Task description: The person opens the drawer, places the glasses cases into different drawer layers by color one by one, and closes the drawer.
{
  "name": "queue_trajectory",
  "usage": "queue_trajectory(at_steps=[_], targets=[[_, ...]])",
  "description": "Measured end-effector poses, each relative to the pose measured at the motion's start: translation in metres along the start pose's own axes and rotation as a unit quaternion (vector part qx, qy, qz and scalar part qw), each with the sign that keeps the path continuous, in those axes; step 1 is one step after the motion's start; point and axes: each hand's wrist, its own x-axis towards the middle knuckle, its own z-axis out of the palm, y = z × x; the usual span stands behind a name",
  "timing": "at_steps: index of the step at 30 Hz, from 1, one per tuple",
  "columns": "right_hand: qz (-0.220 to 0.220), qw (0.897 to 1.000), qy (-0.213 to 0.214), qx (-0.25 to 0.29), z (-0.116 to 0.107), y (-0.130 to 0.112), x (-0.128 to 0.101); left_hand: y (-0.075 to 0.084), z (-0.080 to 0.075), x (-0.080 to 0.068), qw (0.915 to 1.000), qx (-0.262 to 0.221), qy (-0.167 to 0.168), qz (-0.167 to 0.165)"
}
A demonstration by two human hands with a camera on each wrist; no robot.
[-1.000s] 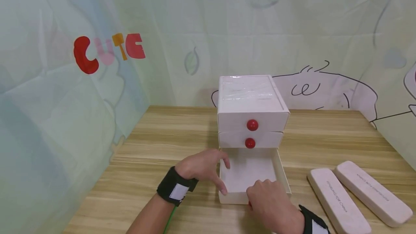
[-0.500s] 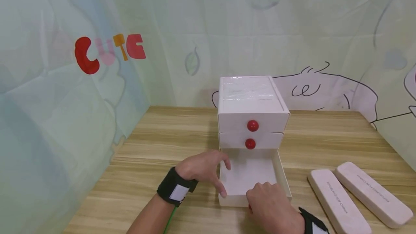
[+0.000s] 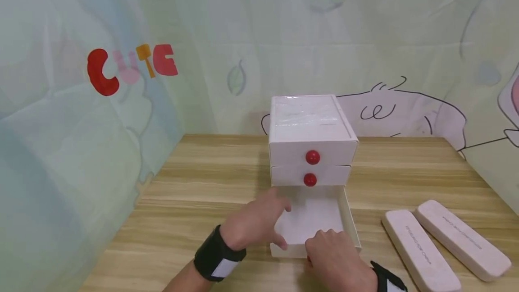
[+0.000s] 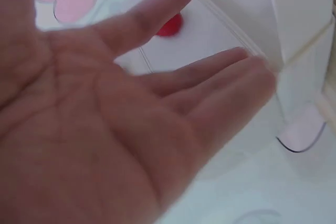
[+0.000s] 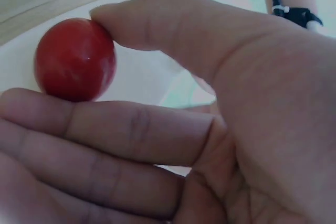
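Observation:
A white drawer cabinet point(image 3: 311, 118) with red ball knobs stands on the wooden table, its bottom drawer point(image 3: 312, 215) pulled out with no contents visible. My right hand point(image 3: 338, 258) is at the front of that drawer. In the right wrist view, its thumb and index finger pinch the red knob point(image 5: 74, 60). My left hand point(image 3: 257, 220) hovers over the drawer's left side, thumb and fingers spread apart. The left wrist view shows its palm with nothing held; a red knob point(image 4: 170, 25) appears behind its fingers.
Two pale oblong cases point(image 3: 421, 249) with printed lettering lie side by side to the right of the drawer. A printed cloth backdrop point(image 3: 219, 26) hangs behind and to the left of the table point(image 3: 194, 184). The upper two drawers are closed.
The bottom drawer came slightly further toward me early on, with the right hand at its knob. My left hand has shifted a little to the right, its wrist now lower in the head view.

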Motion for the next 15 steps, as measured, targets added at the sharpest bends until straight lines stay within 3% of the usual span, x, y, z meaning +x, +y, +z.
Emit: queue_trajectory(at_steps=[2, 5, 9, 12, 15], targets=[[-0.015, 1.000, 0.022, 0.009, 0.004, 0.003, -0.003, 0.008, 0.006, -0.002, 0.9987, 0.029, 0.026, 0.033], [-0.044, 0.997, 0.062, 0.018, 0.010, 0.009, -0.009, 0.019, 0.017, -0.005, 0.9884, 0.054, 0.073, 0.122], [-0.052, 0.995, 0.076, 0.027, 0.014, 0.022, -0.020, 0.034, 0.033, -0.006, 0.9541, 0.116, 0.129, 0.244], [-0.045, 0.995, 0.085, 0.025, 0.015, 0.036, -0.028, 0.045, 0.043, -0.005, 0.9324, 0.188, 0.154, 0.267], [-0.021, 0.994, 0.103, 0.024, 0.012, 0.051, -0.036, 0.054, 0.051, -0.005, 0.9254, 0.248, 0.155, 0.242]])
